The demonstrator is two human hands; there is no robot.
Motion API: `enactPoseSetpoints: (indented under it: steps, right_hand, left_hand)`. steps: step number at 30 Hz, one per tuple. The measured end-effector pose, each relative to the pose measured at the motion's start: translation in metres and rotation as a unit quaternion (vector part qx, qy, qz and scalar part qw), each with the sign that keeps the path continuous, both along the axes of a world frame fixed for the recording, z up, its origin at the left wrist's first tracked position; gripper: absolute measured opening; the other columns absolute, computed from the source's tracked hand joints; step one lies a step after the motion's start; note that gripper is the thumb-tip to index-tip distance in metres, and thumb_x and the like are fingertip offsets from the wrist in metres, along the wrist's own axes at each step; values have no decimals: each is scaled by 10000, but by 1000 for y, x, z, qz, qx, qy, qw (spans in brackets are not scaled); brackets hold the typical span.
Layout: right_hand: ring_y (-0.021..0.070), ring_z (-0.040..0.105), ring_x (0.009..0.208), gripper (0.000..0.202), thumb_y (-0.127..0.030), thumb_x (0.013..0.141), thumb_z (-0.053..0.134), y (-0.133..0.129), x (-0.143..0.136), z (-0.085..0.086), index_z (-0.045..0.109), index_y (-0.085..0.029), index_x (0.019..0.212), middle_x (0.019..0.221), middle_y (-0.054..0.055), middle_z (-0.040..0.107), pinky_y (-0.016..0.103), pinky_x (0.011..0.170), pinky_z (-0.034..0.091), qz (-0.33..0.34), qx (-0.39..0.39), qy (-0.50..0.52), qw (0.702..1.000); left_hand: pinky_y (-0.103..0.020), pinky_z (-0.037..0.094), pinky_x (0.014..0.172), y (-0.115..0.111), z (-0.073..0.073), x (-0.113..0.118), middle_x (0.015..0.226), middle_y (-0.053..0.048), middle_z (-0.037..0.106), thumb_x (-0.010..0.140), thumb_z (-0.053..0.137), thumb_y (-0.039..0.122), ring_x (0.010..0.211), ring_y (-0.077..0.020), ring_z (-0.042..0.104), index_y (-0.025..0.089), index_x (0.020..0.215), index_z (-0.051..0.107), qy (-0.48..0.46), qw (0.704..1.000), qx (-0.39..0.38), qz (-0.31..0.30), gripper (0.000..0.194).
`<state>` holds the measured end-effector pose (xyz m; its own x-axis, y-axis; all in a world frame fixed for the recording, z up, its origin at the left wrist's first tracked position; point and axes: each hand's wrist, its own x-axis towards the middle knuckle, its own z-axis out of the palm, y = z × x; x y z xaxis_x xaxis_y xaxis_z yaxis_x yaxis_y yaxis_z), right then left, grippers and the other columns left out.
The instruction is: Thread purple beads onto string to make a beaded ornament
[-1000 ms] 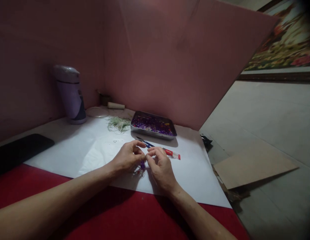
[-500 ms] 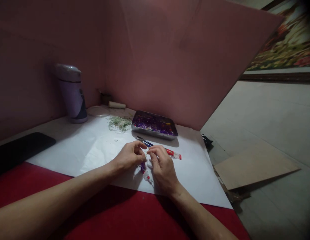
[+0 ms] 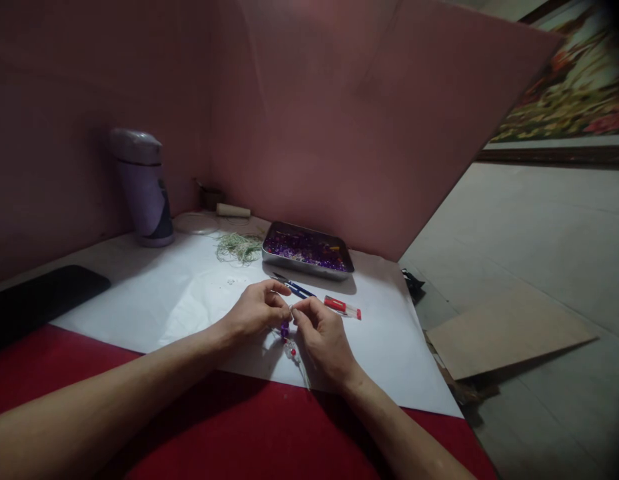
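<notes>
A string of beads point(image 3: 284, 331), purple at the top with clear and red beads below, hangs under my fingertips over the white paper. My left hand point(image 3: 256, 308) pinches the beaded string near its upper end, thumb against forefinger. Close beside it, my right hand point(image 3: 325, 337) is closed in a pinch on a thin thread point(image 3: 292, 309) that shows as a small loop between the two hands. The thread's exact path is too fine to follow. Just beyond the fingers lie blue thread snips point(image 3: 300, 289) and a red-labelled clear case point(image 3: 342, 307).
A metal tray point(image 3: 309, 265) of mostly purple beads stands behind the hands, beside a tangle of pale green thread point(image 3: 238, 247). Farther left are a lilac flask point(image 3: 144, 190) and a dark flat object point(image 3: 49, 297). Pink panels point(image 3: 329, 133) rise behind the white paper point(image 3: 379, 360).
My right hand has lowered slightly and its fingertips have come in against those of my left hand. More of the snips and the red-labelled case now shows.
</notes>
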<state>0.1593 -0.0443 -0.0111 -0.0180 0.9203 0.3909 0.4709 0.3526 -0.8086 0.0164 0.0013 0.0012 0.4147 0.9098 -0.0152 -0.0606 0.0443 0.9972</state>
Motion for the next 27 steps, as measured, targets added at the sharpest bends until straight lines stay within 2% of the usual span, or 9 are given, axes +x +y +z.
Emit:
enactPoseSetpoints:
  steps: [3, 8, 13, 18, 23, 27]
  right_hand:
    - [144, 532, 605, 161, -231, 821, 486, 0, 0, -1, 569, -192, 688, 647, -4, 592, 241, 583, 401, -24, 11, -21, 999]
    - [150, 548, 609, 147, -196, 816, 491, -1, 2, -4, 574, -201, 695, 662, 1, 607, 242, 574, 399, -33, 22, -68, 997]
    - [137, 572, 561, 163, -259, 856, 461, -1, 1, -2, 608, -194, 832, 671, -1, 625, 240, 558, 433, -13, -34, 2, 999]
    - [122, 503, 574, 149, -257, 829, 511, -1, -1, -3, 543, -185, 702, 621, -24, 551, 220, 544, 396, -15, -27, 17, 999]
    - [121, 485, 583, 155, -250, 840, 493, 0, 0, -5, 523, -183, 703, 616, -28, 530, 223, 559, 378, -20, -23, 10, 999]
    - [121, 484, 583, 152, -245, 841, 490, 0, 0, -5, 520, -184, 706, 623, -28, 531, 227, 562, 375, -25, -24, 9, 999]
  left_hand:
    - [-253, 388, 534, 0, 0, 0, 557, 36, 591, 555, 666, 139, 482, -113, 534, 132, 900, 494, 3, 1000, -1, 10, 386]
    - [-266, 405, 545, 0, 0, -1, 552, 32, 598, 556, 649, 128, 492, -129, 558, 135, 893, 488, 4, 1000, 0, 21, 374]
    - [-250, 393, 528, 1, 0, -1, 553, 33, 593, 560, 652, 132, 489, -116, 543, 134, 879, 503, 11, 1000, 7, 18, 352]
    - [-244, 382, 519, -1, 0, 0, 582, 32, 598, 570, 654, 151, 487, -107, 534, 128, 916, 503, -1, 1000, 1, -1, 379]
    - [-245, 380, 540, -3, 3, 0, 587, 19, 606, 573, 641, 156, 504, -108, 536, 118, 904, 512, -15, 1000, -14, -3, 357]
    - [-254, 395, 559, -1, 0, 0, 604, 18, 615, 569, 664, 150, 518, -112, 548, 122, 920, 511, -19, 1000, -19, -10, 384]
